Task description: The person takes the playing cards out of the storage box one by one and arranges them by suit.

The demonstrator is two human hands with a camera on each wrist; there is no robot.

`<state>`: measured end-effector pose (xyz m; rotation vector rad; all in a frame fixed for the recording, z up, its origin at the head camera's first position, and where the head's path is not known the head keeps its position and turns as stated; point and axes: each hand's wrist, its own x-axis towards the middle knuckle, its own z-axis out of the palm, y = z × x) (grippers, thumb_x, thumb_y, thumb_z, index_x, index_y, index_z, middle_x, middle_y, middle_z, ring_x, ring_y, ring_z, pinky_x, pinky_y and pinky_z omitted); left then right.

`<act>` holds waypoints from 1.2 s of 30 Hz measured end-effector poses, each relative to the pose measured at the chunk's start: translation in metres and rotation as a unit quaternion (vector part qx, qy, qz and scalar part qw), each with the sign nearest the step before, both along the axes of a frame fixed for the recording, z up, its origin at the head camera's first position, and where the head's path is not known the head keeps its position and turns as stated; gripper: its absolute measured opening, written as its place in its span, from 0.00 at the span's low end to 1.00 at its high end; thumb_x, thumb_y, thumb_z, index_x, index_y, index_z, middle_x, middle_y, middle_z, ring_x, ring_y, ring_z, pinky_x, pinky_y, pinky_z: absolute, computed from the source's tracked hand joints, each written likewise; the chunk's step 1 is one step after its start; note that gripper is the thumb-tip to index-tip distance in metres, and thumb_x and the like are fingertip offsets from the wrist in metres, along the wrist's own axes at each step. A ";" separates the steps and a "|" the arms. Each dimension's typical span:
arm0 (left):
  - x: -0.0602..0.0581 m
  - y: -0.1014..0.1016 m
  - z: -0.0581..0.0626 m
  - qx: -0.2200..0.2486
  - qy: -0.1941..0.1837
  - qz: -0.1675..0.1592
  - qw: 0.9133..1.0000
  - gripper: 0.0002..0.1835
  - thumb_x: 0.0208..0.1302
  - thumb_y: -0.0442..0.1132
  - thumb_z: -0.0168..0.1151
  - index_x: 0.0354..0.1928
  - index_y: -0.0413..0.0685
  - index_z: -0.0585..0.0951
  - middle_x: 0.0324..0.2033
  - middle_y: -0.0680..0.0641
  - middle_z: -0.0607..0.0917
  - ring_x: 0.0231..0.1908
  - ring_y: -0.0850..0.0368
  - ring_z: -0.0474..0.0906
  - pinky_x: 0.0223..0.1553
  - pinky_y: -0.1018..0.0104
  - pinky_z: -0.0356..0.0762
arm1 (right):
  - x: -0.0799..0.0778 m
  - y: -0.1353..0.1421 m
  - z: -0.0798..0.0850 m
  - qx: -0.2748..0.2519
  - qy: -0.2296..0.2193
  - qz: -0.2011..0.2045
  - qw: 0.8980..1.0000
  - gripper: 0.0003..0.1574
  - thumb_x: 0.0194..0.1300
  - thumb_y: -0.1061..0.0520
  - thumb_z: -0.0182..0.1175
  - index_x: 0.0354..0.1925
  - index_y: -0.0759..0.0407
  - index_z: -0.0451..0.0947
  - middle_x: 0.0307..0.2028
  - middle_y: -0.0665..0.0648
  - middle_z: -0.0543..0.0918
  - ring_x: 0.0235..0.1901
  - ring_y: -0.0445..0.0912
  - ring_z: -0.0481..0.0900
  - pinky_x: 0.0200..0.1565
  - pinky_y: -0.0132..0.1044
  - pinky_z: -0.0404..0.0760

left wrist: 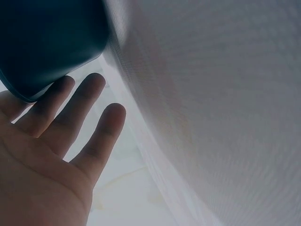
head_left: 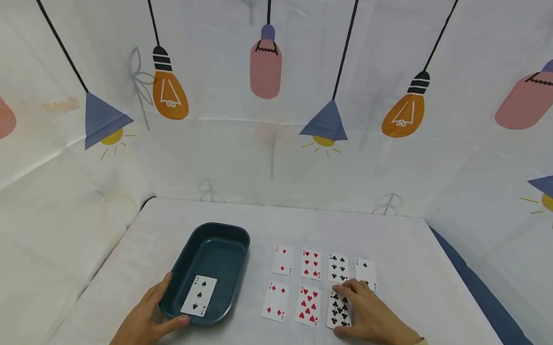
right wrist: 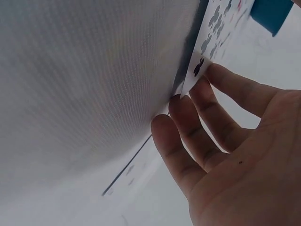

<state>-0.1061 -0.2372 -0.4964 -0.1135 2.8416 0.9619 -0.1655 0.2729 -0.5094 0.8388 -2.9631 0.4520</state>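
In the head view my left hand rests at the near left corner of a dark teal tray, fingers along its outer wall and thumb at the near edge. The left wrist view shows these fingers nearly straight, with some tips touching the tray. A three of spades lies face up inside it. My right hand spans a clubs playing card at the near right, index finger at its far edge and thumb at its near edge. In the right wrist view, fingertips meet the edge of this card.
Left of that card lie a hearts card and a diamonds card. Behind them, a row holds a two of diamonds, hearts, clubs and a two of spades. A lamp-printed curtain hangs behind the white table.
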 end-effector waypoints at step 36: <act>0.003 0.001 -0.002 0.007 0.013 0.011 1.000 0.68 0.45 0.72 0.73 0.81 0.49 0.49 0.73 0.33 0.63 0.68 0.31 0.64 0.63 0.31 0.67 | -0.019 -0.118 0.020 -0.172 -0.025 0.059 0.983 0.40 0.64 0.36 0.68 0.68 0.49 0.70 0.57 0.47 0.75 0.51 0.45 0.76 0.51 0.38 0.80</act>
